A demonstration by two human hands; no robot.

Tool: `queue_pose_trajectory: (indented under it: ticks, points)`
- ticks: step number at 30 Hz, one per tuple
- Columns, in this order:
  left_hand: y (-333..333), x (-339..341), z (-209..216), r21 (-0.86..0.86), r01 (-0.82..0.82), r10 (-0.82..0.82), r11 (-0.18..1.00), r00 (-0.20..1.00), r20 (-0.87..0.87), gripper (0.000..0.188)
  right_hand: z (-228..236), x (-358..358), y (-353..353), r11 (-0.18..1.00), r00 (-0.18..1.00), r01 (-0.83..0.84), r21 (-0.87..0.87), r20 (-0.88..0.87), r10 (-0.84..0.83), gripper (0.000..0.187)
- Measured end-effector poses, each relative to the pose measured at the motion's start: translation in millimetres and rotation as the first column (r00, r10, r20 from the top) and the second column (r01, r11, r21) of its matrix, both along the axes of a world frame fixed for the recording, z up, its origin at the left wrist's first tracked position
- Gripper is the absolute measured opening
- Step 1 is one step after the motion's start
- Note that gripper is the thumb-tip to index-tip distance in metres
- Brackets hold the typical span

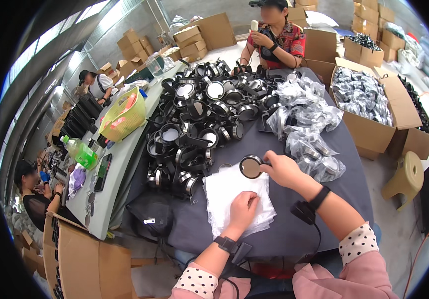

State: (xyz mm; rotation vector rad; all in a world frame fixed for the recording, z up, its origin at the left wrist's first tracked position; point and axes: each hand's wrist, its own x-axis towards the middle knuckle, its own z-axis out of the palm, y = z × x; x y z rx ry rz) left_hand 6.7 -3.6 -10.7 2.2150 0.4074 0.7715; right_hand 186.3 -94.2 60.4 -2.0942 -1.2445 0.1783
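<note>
My right hand (280, 170) grips a round black-rimmed part (251, 167) with a flat, shiny disc face, holding it by its edge above the far right corner of a bag stack. My left hand (243, 212) is closed over the stack of clear plastic bags (217, 192), thumb and fingers pinched together. Whether bag film is between those fingertips is too small to tell. Beyond my hands lies a big heap of similar black-and-silver round parts (209, 137), many with black handles. To the right of the heap, bagged parts (306, 109) lie in crinkled clear plastic.
A black mesh pouch (149, 214) lies at the table's left edge. Open cartons (366, 127) with bagged parts and a beige stool (406, 177) stand right. Across the table sits a person (279, 42). A side table on the left bears a yellow-green basket (123, 117) and a bottle (81, 152).
</note>
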Motion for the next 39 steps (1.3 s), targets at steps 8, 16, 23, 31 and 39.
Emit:
queue_pose_trajectory:
  ticks: [8,16,23,31,39]
  points:
    - [2,0,6,0.18,0.114,-0.109,0.977,0.993,-0.04,0.009,16,-32,-106,0.992,0.965,0.04,0.121,-0.264,-0.006,0.03]
    - [1,-4,17,-0.11,0.035,-0.054,0.993,0.983,-0.177,0.009,-6,-55,-94,1.0,0.996,-0.015,-0.019,0.091,0.016,0.027]
    - [1,-14,26,-0.439,0.028,0.045,0.898,0.987,0.154,0.011,-15,-63,-92,0.994,0.988,-0.033,-0.102,0.144,0.047,0.024]
    - [4,-9,17,-0.133,-0.085,0.087,0.987,0.996,0.01,0.011,-3,-68,-92,0.996,0.99,-0.09,-0.021,0.106,0.091,0.023]
    - [-8,-6,36,-0.514,0.139,-0.124,0.846,0.99,0.063,0.014,-14,-73,-54,0.977,0.983,-0.168,0.131,-0.057,0.176,0.045]
